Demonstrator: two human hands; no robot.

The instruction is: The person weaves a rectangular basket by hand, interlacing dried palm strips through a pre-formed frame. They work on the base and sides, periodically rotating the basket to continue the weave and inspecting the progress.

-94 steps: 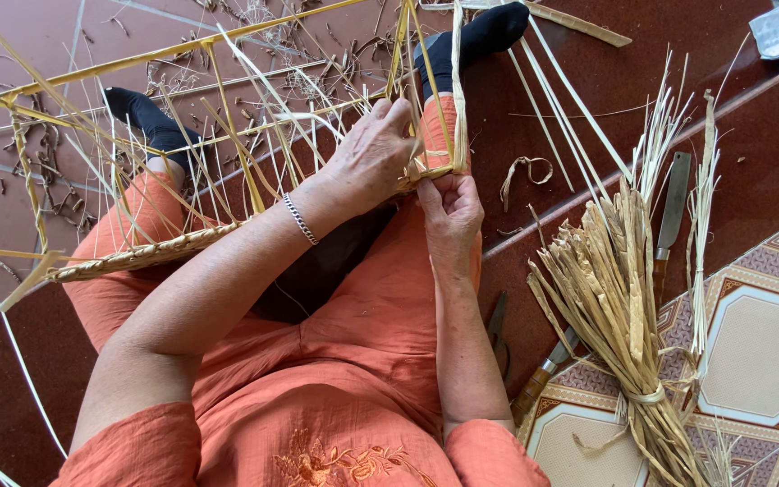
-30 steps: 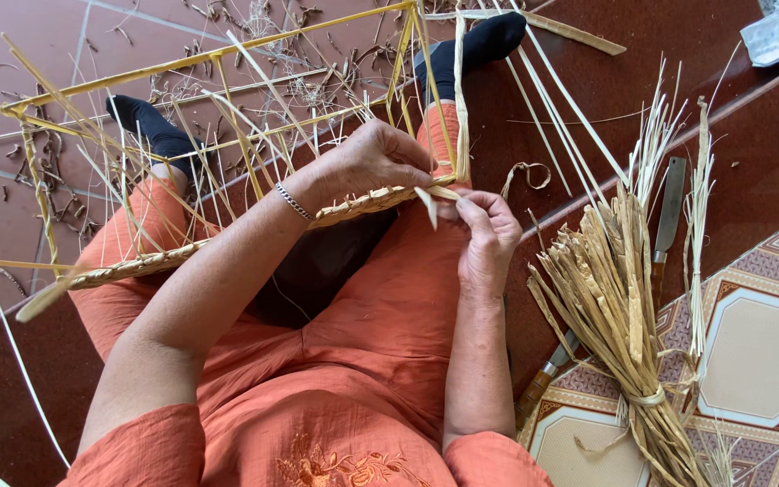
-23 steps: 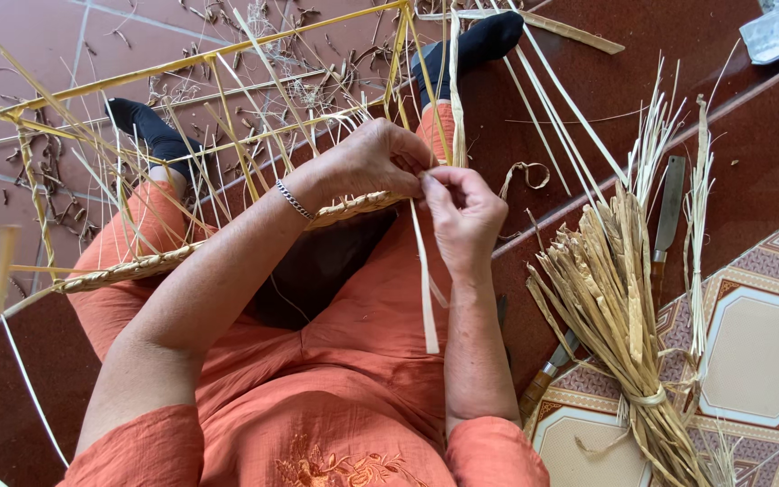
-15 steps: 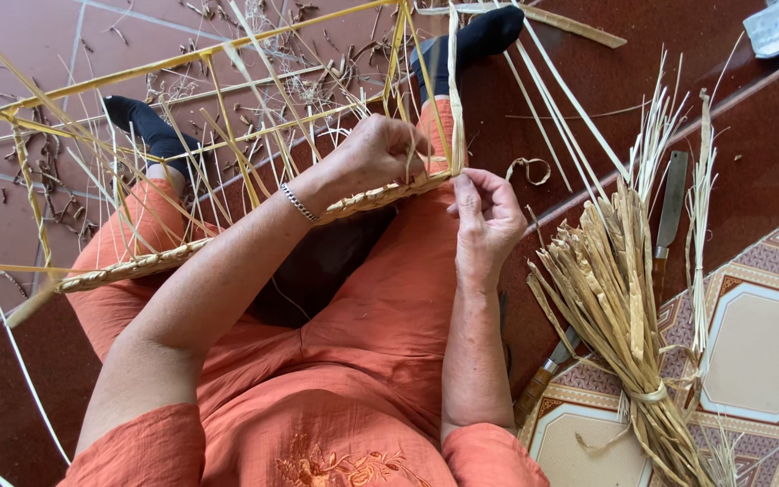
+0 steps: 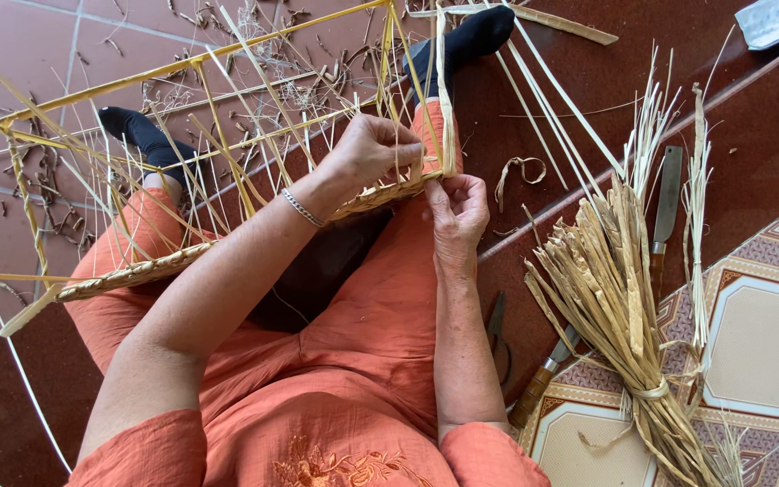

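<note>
Thin sticks of the frame (image 5: 227,117) crowd the space ahead of the hands. A straw bundle (image 5: 615,298) and knife (image 5: 664,212) block the right. Bare red floor (image 5: 750,117) lies beyond them.

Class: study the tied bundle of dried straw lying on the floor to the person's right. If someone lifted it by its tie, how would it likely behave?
The straw bundle is probably light for its bulk: thin, dry strands. Its free ends splay above the tie, so they would likely flop and fan. Loose strands might slip out, since only one band shows.
</note>
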